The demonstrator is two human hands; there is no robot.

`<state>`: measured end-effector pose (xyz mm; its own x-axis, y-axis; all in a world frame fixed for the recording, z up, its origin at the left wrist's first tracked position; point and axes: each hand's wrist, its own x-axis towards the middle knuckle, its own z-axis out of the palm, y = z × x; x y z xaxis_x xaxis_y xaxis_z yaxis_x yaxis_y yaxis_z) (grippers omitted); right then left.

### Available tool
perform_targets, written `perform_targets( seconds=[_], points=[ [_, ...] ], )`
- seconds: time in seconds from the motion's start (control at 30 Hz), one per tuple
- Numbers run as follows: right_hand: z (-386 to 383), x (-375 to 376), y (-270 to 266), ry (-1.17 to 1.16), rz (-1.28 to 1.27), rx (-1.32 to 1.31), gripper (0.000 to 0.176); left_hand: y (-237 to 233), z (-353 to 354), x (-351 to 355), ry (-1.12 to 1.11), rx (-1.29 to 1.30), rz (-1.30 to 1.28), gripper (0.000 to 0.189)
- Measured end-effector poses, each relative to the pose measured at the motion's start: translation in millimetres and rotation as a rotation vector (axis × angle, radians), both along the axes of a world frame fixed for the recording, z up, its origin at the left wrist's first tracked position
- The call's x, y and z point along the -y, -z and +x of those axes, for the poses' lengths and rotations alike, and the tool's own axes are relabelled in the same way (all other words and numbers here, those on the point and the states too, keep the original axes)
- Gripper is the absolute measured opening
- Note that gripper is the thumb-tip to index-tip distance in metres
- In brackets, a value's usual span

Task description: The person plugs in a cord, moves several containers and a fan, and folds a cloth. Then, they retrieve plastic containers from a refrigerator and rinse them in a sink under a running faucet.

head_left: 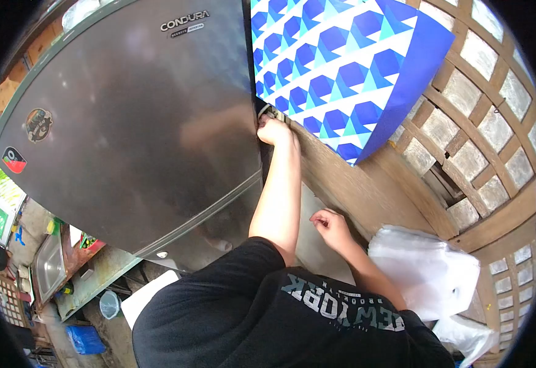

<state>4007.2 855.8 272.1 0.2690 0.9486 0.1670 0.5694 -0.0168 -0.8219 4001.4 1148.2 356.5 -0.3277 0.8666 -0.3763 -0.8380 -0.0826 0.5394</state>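
My left hand (273, 131) reaches up to the edge of a dark grey refrigerator (127, 122), at the narrow gap beside it. Its fingers are closed around something small there, mostly hidden by the hand and the shadow. Just right of that hand hangs a panel with a blue and white geometric pattern (335, 67), its lower corner pointing down. Lower down, my right hand (332, 228) hovers in front of a wooden ledge (366, 178), fingers curled in, with nothing visible in them.
White plastic bags (424, 270) lie at the right, near my right forearm. Behind them is a wooden lattice window (482, 116) with pale panes. At lower left are a metal sink (49, 270), a clear plastic container (110, 304) and a blue plastic bag (86, 339).
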Motion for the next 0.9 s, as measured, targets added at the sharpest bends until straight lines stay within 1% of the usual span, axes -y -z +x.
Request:
perform_targets(
  seconds=[0.03, 0.07, 0.1, 0.17, 0.2, 0.23, 0.3, 0.37, 0.4, 0.43, 0.47, 0.5, 0.53, 0.57, 0.6, 0.63, 0.67, 0.7, 0.73, 0.77, 0.8, 0.83, 0.87, 0.9],
  points=[
    [0.3, 2.8, 0.4, 0.003, 0.011, -0.009, 0.008, -0.8, -1.5, 1.5, 0.007, -0.031, -0.04, 0.036],
    [0.7, 5.6, 0.5, 0.005, 0.021, -0.017, 0.008, -3.0, -3.1, 0.9, 0.014, -0.171, -0.077, 0.037],
    [0.0, 9.1, -0.2, 0.006, 0.012, -0.03, 0.007, -2.8, -3.1, 5.1, 0.044, -0.177, -0.081, 0.037],
    [-2.4, 14.2, -1.7, 0.001, 0.003, -0.053, 0.007, -42.9, -20.0, 44.7, 0.1, -0.185, -0.083, 0.037],
    [-4.2, 16.2, 0.7, -0.009, 0.005, -0.069, 0.007, 0.5, -4.3, 8.2, 0.024, -0.501, -0.071, 0.036],
    [-6.1, 18.2, 4.6, -0.021, 0.005, -0.084, 0.007, -19.3, -15.4, 32.4, 0.045, -0.65, -0.086, 0.035],
    [-7.8, 23.0, 8.9, -0.04, -0.008, -0.103, 0.007, -14.7, -13.8, 26.8, -0.005, -0.762, -0.109, 0.035],
    [-10.8, 24.1, 11.8, -0.059, -0.031, -0.121, 0.008, -22.9, -17.3, 31.5, 0.037, -0.821, -0.105, 0.035],
    [-12.2, 24.3, 12.0, -0.061, -0.068, -0.104, 0.009, -26.9, -15.9, 33.6, 0.0, -0.821, -0.163, 0.034],
    [-13.2, 24.4, 16.4, -0.079, -0.1, -0.115, 0.009, -20.5, -16.0, 32.5, 0.011, -0.809, -0.082, 0.035],
    [-13.8, 23.2, 24.1, -0.106, -0.135, -0.121, 0.01, -28.1, -23.2, 42.5, 0.079, -0.845, -0.075, 0.033],
    [-13.7, 19.2, 30.6, -0.144, -0.167, -0.119, 0.01, -13.2, -21.7, 30.3, 0.299, -0.527, 0.023, 0.029],
    [-14.3, 17.9, 36.3, -0.186, -0.219, -0.12, 0.012, -0.9, -22.1, 28.7, 0.371, -0.509, 0.103, 0.022],
    [-13.5, 19.6, 46.0, -0.24, -0.274, -0.113, 0.013, -4.5, -31.8, 52.4, 0.436, -0.385, 0.249, 0.023],
    [-7.2, 19.2, 70.1, -0.315, -0.301, -0.126, 0.018, 10.5, -35.2, 62.7, 0.437, -0.445, 0.416, 0.03],
    [-5.4, 22.7, 86.7, -0.367, -0.316, -0.216, 0.023, 4.5, -49.5, 98.8, 0.479, -0.47, 0.334, 0.026],
    [-0.8, 28.1, 107.5, -0.417, -0.353, -0.177, 0.024, 16.0, -67.1, 124.2, 0.654, -0.486, 0.43, 0.024],
    [-4.5, 36.4, 110.5, -0.412, -0.465, -0.334, 0.022, 56.6, -82.6, 142.5, 0.693, -0.85, 0.683, 0.024],
    [-8.6, 45.0, 108.3, -0.388, -0.586, -0.486, 0.02, 88.1, -99.1, 162.7, 1.014, -0.707, 0.819, 0.02],
    [-9.6, 51.2, 111.7, -0.404, -0.646, -0.467, 0.02, 93.3, -141.6, 198.2, 1.173, -0.992, 0.882, 0.024],
    [-14.8, 54.4, 113.4, -0.411, -0.701, -0.453, 0.02, 116.7, -175.6, 218.7, 1.487, -1.073, 0.913, 0.026],
    [-25.8, 58.3, 104.1, -0.421, -0.72, -0.338, 0.019, 149.5, -209.7, 241.2, 1.627, -1.256, 0.845, 0.025],
    [-28.6, 58.0, 122.6, -0.424, -0.808, -0.308, 0.02, 146.5, -252.8, 263.0, 1.806, -1.476, 0.725, 0.025],
    [-28.0, 56.3, 144.4, -0.422, -0.891, -0.275, 0.02, 191.8, -296.0, 290.3, 1.6, -1.448, 0.584, 0.027]
  ],
)
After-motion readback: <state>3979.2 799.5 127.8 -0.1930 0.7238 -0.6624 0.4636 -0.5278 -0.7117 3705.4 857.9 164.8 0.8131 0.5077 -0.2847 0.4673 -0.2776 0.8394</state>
